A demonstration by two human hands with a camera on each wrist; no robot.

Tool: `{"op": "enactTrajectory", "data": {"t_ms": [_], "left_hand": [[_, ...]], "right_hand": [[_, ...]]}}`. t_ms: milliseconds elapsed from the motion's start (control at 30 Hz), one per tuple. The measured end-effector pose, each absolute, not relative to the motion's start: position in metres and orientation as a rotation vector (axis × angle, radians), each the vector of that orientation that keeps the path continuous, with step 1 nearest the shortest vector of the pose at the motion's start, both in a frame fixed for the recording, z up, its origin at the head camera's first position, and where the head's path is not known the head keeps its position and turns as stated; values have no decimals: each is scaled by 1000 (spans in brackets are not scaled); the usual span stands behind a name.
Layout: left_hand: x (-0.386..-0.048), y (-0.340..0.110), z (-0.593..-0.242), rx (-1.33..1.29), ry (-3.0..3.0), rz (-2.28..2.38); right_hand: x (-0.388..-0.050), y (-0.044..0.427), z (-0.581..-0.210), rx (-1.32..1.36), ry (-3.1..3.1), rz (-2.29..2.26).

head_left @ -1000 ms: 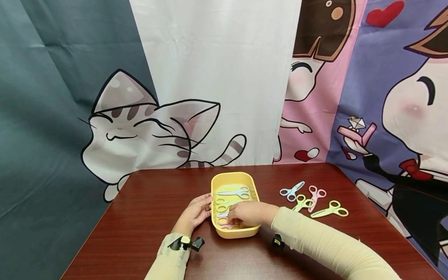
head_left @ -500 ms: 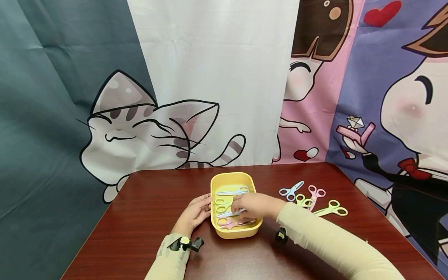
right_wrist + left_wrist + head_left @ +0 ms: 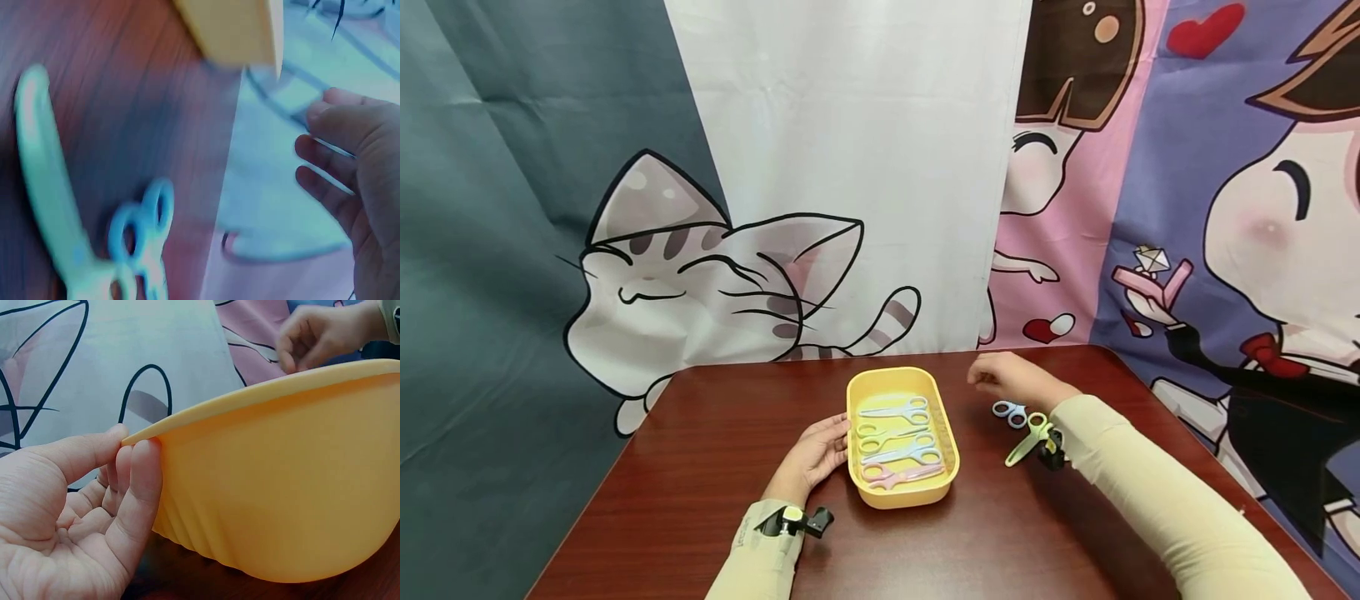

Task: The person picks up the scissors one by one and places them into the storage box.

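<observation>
A person's right hand [image 3: 1015, 379] is now hanging over the right side of the head view, having just left the yellow, rounded rectangular plastic tray [image 3: 904, 498] at centre. Its fingers are curving loosely with nothing between them. The left hand [image 3: 818, 452] is pinching the tray's rim at its left edge, thumb above and fingers beneath.

With the right hand away, four plastic scissors are showing in full inside, running downward: an upper light-blue pair [image 3: 905, 411], a yellow-green pair [image 3: 891, 434], a lower light-blue pair [image 3: 904, 453] and a pale-pink pair [image 3: 901, 477] nearest the bottom. The pink pair seems to be properly released, so its placing looks finished.

Right of the tray, a green-handled loose pair [image 3: 1021, 451] and a blue-handled loose pair [image 3: 150, 247] are lying outside on the dark-red wooden table [image 3: 730, 433]; the right forearm may be hiding others.
</observation>
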State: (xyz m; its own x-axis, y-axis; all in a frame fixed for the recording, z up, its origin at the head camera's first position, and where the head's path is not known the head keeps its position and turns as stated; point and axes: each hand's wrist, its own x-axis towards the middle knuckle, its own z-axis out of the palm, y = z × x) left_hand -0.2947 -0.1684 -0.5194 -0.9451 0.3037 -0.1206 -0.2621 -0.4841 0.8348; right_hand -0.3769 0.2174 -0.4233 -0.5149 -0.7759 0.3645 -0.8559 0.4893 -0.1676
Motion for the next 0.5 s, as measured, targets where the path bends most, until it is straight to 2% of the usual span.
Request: {"op": "enactTrajectory", "data": {"t_ms": [267,500], "left_hand": [[-293,-168,-522,35,1409,2457],[-296,-168,-519,47,1389,2462]], "right_hand": [[-380,290,-443,1284,-2687,287],[-374,324,-462,1337,-2786,84]]}}
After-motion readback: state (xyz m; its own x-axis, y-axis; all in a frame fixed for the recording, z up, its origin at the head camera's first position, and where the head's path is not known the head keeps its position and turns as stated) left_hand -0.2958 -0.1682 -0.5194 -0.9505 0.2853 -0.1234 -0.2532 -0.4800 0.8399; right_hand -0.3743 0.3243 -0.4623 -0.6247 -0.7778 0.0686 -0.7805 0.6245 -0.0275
